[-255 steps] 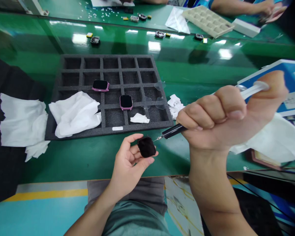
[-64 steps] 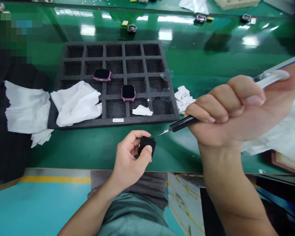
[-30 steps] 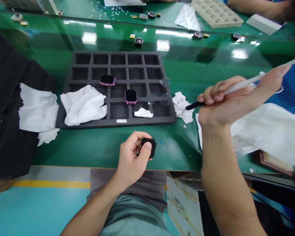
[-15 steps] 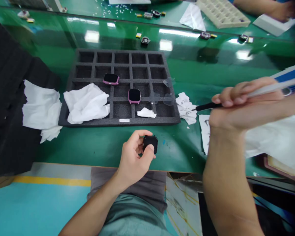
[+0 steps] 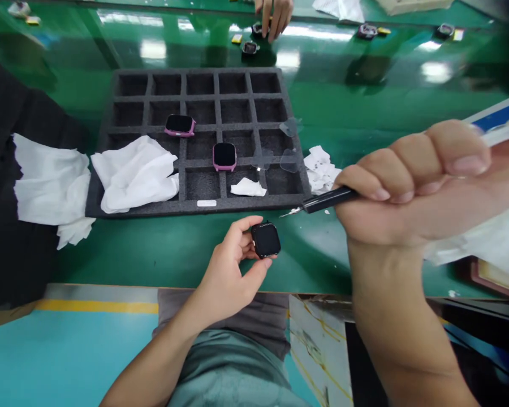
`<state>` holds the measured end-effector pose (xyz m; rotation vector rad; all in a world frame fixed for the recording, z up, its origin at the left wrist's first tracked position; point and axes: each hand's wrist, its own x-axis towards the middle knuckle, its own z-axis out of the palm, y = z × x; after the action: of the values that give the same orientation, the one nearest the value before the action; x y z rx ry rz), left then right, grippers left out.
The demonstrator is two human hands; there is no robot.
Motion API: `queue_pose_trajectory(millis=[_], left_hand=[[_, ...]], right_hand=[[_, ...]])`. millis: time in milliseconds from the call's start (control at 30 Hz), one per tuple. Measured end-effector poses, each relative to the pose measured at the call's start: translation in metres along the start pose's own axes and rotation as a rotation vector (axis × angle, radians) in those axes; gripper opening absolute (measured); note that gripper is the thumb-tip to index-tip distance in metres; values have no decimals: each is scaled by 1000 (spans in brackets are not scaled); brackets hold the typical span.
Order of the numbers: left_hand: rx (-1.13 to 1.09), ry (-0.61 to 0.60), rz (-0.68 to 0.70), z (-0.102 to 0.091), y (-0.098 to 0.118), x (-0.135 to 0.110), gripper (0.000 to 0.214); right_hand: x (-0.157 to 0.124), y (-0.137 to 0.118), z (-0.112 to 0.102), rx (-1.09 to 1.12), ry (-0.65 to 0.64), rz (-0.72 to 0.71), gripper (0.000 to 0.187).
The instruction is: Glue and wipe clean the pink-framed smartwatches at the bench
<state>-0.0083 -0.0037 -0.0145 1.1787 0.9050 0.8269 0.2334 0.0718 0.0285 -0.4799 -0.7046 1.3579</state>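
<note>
My left hand (image 5: 231, 268) pinches a black smartwatch case (image 5: 266, 239) by its edges, screen side up, above the near part of the bench. My right hand (image 5: 407, 161) is closed around a pointed black-handled tool (image 5: 328, 199). The thin metal tip reaches left to just beside the watch case, apart from it in the picture. A whitish piece (image 5: 507, 131) sticks out behind the right fist; I cannot tell whether it belongs to the tool. Beyond my left hand lies a black foam tray (image 5: 201, 208) with a pink-framed watch (image 5: 224, 156) and another pink-framed watch (image 5: 180, 125) on it.
White cloths (image 5: 138, 175) lie on the tray's left side and a further cloth (image 5: 53, 181) beside it. Crumpled, speckled tissue (image 5: 320, 169) lies right of the tray. Another person's hand (image 5: 275, 17) touches small watch parts on the far green strip. Dark foam (image 5: 17, 226) stands left.
My right hand has brought the tool's tip left from the tissue to near the watch case. My left thumb has moved off the screen to the edge. Another person's hand has appeared at the top.
</note>
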Motion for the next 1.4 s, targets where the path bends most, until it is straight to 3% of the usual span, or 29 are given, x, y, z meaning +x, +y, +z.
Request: queue_pose_trajectory(millis=[100,233,1400], left_hand=[[-4,-5,-25,1,2,1,49],[32,-12,-21,1,2,2,48],[69,-30,-5,0,-1,1,52]], right_hand=[[-10,6,21,-24,-81,113,56],[-17,8,31,18,-92,197,57],[-19,14,25,81,-110,280,54]])
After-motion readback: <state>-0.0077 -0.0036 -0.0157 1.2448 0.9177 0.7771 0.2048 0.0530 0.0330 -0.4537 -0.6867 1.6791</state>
